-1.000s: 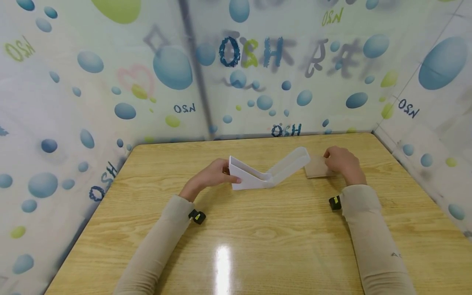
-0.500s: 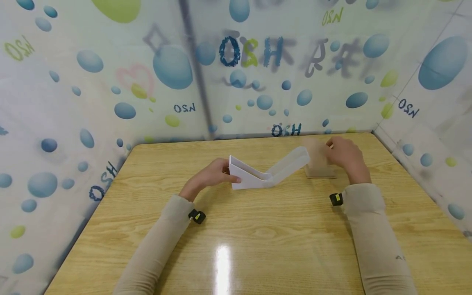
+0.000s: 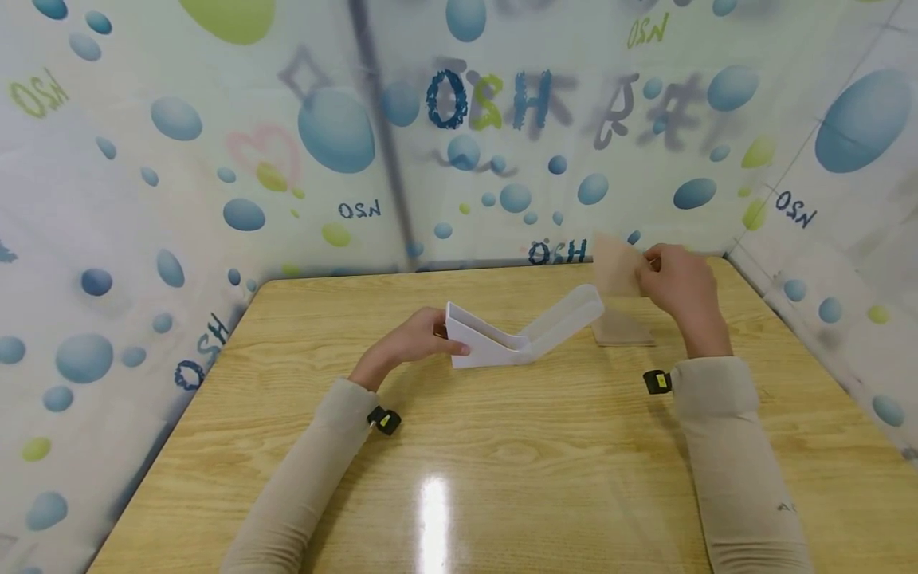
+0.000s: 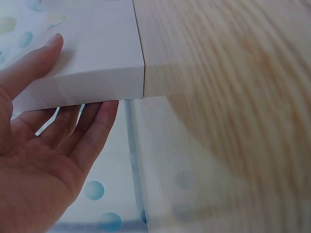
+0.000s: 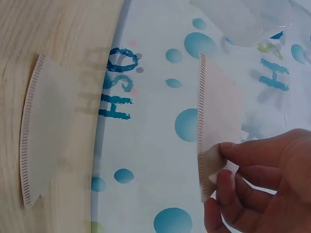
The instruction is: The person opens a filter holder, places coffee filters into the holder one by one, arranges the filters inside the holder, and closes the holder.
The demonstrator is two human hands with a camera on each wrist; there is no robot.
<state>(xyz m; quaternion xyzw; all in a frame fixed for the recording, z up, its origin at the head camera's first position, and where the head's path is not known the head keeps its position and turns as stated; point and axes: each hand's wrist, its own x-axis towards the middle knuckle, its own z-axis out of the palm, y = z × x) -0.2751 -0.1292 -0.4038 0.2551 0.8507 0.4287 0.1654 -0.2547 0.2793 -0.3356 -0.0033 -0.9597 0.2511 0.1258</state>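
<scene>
My left hand (image 3: pixel 416 339) grips the left end of a white wedge-shaped box (image 3: pixel 484 344), thumb on the near side. In the left wrist view its fingers (image 4: pixel 97 126) lie against the opposite side. From the box's right end a translucent lid (image 3: pixel 562 323) stands swung open, tilted upward. Raised above the table at the back right, my right hand (image 3: pixel 681 283) pinches a pale brown paper coffee filter (image 5: pixel 218 107) with a crimped edge. Below it another coffee filter (image 3: pixel 622 328) lies on the table, possibly a stack; the number is unclear.
The wooden table (image 3: pixel 459 430) reaches back to a white wall sheet (image 3: pixel 502 215) printed with blue and green dots. A camera (image 3: pixel 657 382) is worn on the right wrist, another camera (image 3: pixel 385 420) on the left.
My right hand has lifted one coffee filter up and slightly right, away from the filter on the table. The left hand and the box have stayed in place.
</scene>
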